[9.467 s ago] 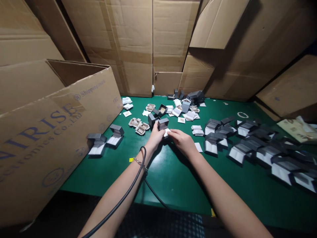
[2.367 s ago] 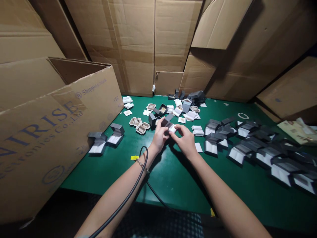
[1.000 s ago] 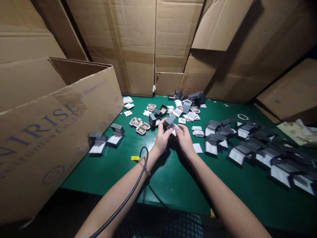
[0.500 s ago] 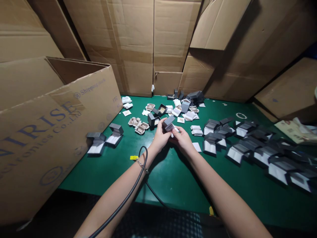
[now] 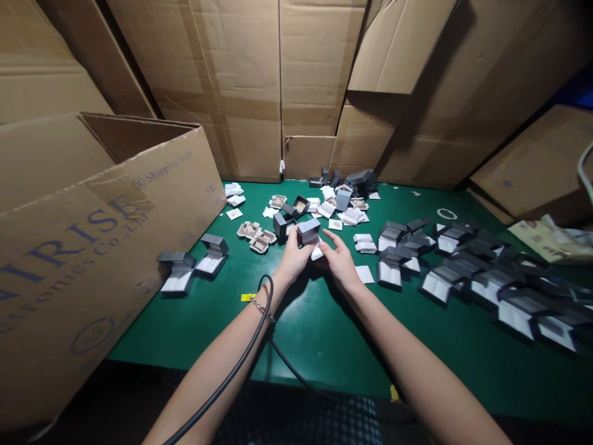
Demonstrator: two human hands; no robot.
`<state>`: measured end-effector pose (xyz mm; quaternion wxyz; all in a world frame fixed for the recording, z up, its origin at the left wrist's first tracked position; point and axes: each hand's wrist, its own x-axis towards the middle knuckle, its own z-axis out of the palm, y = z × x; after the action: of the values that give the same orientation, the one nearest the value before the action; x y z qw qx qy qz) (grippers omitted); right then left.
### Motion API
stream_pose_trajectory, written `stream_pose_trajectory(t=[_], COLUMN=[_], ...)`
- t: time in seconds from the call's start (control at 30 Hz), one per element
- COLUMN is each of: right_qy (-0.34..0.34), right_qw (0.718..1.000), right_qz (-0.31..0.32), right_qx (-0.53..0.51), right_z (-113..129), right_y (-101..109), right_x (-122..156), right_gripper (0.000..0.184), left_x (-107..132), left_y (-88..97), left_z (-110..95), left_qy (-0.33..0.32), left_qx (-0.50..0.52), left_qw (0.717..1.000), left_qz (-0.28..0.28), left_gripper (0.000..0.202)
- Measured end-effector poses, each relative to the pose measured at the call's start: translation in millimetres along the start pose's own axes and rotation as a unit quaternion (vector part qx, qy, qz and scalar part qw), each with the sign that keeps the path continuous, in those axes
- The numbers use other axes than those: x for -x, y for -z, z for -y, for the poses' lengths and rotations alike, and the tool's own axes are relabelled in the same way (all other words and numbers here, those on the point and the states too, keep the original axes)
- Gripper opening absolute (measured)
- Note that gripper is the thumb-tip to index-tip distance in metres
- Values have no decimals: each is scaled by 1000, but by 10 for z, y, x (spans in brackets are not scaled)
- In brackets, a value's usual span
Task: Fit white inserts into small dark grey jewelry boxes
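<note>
A small grey hinged jewellery box [image 5: 309, 230] with a white lining [image 5: 317, 251] is held over the middle of the table, its lid raised. My left hand [image 5: 296, 254] wraps round the box's left side, with a bracelet and a black cable at the wrist. On the lining side, my right hand [image 5: 339, 258] has its thumb against the white part; its index finger stands apart from the box, and its lower fingers are partly hidden. Just beyond the hands lies another open dark box [image 5: 280, 226], near cardboard inserts [image 5: 262, 241] and white pieces [image 5: 352, 216].
A large carton [image 5: 111, 247] stands along the left. Two open boxes [image 5: 213, 254] sit beside it. Several open dark boxes [image 5: 486, 281] with white linings spread across the right of the green table [image 5: 324, 346]. Cardboard walls [image 5: 241, 93] rise behind; a yellow tag [image 5: 248, 298] lies near my left wrist.
The jewellery box has turned in my left hand, its lid now facing me more. My right index finger has lifted away from it. The whole view has shifted slightly.
</note>
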<state>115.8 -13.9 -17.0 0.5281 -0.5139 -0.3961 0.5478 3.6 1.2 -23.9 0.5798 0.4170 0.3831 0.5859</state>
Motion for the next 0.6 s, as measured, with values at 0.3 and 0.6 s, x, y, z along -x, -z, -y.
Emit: stream_pose_trajectory(t=[0.3,0.6], right_qy=[111,144], right_qw=[986,981], right_qz=[-16,-25], right_qx=[122,131], right_z=[-65,-144], right_y=[26,81], right_x=[22,-14], right_gripper=[66,48], left_x=[61,105], left_y=[-79,-116], left_z=[16,53], left_qy=[147,115], left_qx=[151,98], left_qw=[977,989], left_qz=[-11,5], left_gripper=[30,38])
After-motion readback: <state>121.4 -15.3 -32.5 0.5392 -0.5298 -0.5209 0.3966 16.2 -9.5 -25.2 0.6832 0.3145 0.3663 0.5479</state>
